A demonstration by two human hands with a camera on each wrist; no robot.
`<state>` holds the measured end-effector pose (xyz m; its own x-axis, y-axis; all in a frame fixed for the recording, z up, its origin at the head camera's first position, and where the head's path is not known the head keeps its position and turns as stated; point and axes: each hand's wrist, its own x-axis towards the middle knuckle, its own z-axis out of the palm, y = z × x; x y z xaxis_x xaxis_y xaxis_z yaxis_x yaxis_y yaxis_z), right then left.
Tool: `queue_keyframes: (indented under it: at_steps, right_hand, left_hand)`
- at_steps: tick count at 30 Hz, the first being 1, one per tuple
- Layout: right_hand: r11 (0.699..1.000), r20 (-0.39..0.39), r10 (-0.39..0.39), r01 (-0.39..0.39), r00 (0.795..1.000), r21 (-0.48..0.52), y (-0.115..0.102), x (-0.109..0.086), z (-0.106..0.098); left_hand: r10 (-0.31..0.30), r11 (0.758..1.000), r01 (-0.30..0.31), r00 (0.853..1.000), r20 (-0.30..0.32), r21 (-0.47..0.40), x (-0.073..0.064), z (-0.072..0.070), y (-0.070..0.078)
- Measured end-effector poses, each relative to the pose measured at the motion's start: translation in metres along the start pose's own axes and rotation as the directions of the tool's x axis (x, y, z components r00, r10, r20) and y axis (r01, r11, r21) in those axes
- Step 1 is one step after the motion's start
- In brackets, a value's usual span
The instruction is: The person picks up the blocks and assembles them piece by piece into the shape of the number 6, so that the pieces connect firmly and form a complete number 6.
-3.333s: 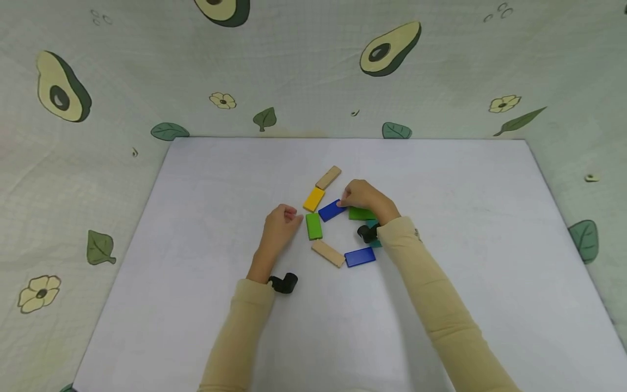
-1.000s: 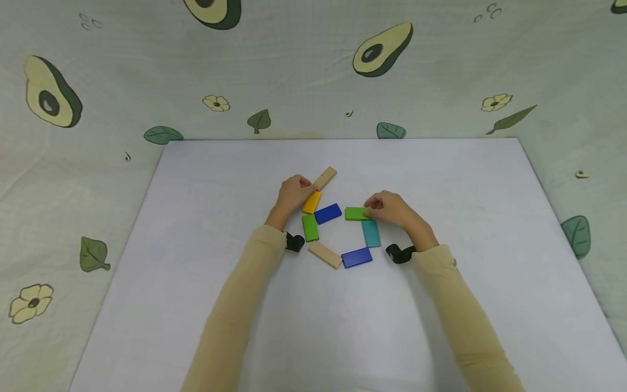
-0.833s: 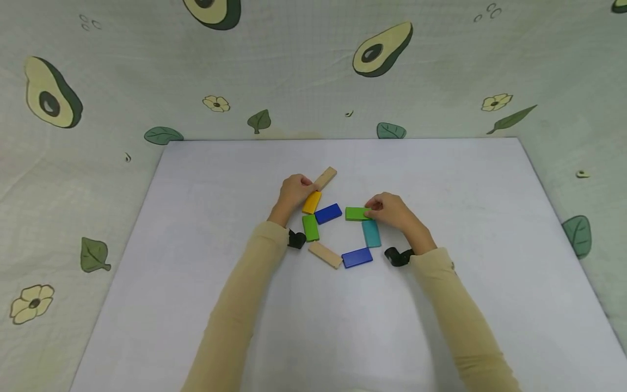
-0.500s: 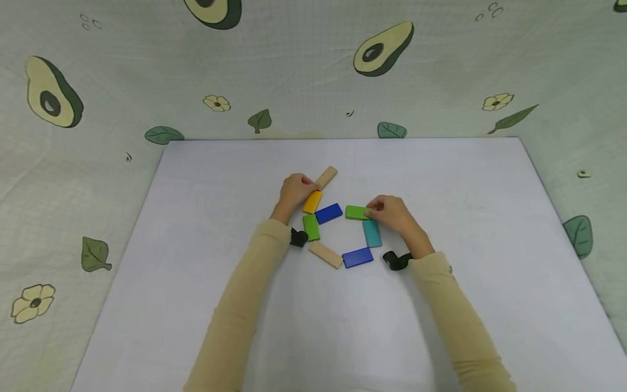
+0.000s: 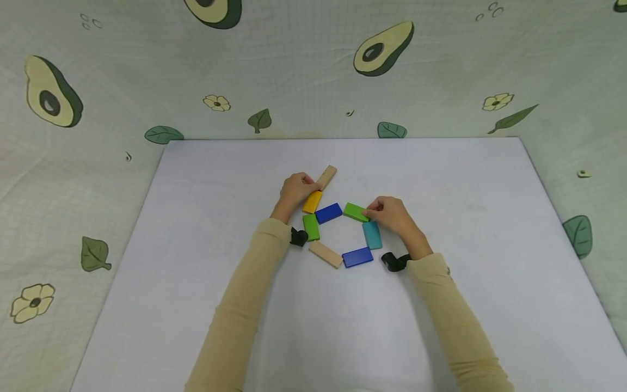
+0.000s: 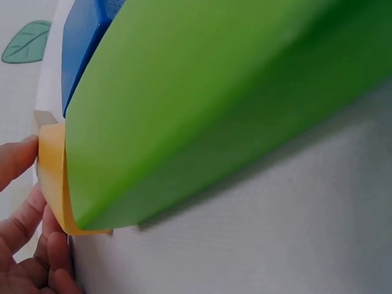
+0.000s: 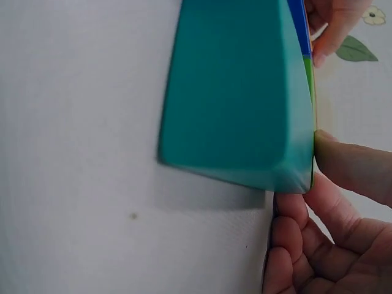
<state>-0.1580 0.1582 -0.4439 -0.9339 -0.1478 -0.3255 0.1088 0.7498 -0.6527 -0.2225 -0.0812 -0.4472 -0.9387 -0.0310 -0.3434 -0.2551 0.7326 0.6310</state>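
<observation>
My left hand (image 5: 295, 189) pinches the far end of a yellow block (image 5: 312, 202); in the left wrist view its thumb and fingers lie on either side of that block. My right hand (image 5: 392, 211) pinches the right end of a green block (image 5: 355, 212), which slants down to the right. Just below it stands a teal block (image 5: 372, 235), large in the right wrist view and hiding most of the green one. Between the two hands lies a blue block (image 5: 329, 213). A plain wooden block (image 5: 327, 177) extends from the yellow block's far end.
The loop of blocks continues with another green block (image 5: 311, 227), a second wooden block (image 5: 325, 254) and a second blue block (image 5: 357, 257). All lie on a white table (image 5: 465, 245). An avocado-print cloth (image 5: 303, 65) hangs behind it.
My left hand has moved from beside the left green block to the yellow one. My right hand has left the blue block for the right green block, which has turned, its left end now farther away.
</observation>
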Motion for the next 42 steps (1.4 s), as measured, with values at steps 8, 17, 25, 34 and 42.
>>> queue_keyframes:
  at_steps: [8,17,25,34,42]
  right_hand:
    - [1.0,-0.004,0.018,-0.018,1.0,0.002,0.0,-0.002,0.001]
    - [1.0,0.0,0.005,-0.005,1.0,0.011,0.001,-0.001,0.002]
    - [0.999,-0.015,-0.02,0.021,1.0,0.025,0.004,-0.004,0.003]
    - [0.995,-0.054,-0.04,0.045,0.998,0.092,0.019,-0.03,0.006]
    - [0.994,-0.054,-0.104,0.106,0.993,0.036,0.024,-0.056,0.015]
  left_hand:
    - [0.012,1.0,-0.012,1.0,0.015,0.005,0.001,0.0,-0.003]
    - [0.045,0.999,-0.044,0.998,0.039,-0.02,-0.002,-0.003,-0.005]
    - [0.069,0.992,-0.066,0.997,0.025,-0.109,-0.001,-0.001,-0.013]
    - [0.135,0.972,-0.142,0.99,-0.051,-0.187,-0.02,-0.002,-0.031]
    - [0.171,0.967,-0.184,0.981,-0.087,-0.176,-0.051,-0.003,-0.038]
